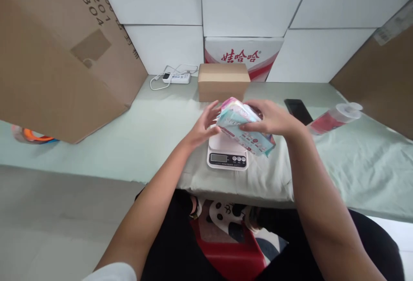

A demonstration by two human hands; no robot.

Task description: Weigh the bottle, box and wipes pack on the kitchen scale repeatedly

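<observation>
Head view: a teal-and-pink packet point(247, 138) is held over the right part of a white kitchen scale point(224, 146), set slantwise, far-left end to near-right end. Whether the scale is touched by it cannot be told. The packet is clamped by the right hand point(263, 119), thumb laid across the printed face, other fingers mostly hidden behind. The left hand point(205, 127) is held apart with fingers spread, just beside the packet's left end; contact there cannot be told.

Step in hand, as judged: packet being handled at the scale, grip borne mainly by the right hand. For the next move, a steady right-hand grip and a levelled packet seem called for, with left fingers ready to support or be kept clear. The scale display is too small to be read.

On the far side, a brown carton point(222, 84) is placed behind the packet; a white power strip point(177, 78) is seen to its left. To the right, a black phone point(297, 111) and a clear tube with red contents point(331, 119) are laid on the green cloth point(155, 130). Far left, cardboard point(64, 70) is propped up, with tape rolls point(35, 135) partly covered.
</observation>
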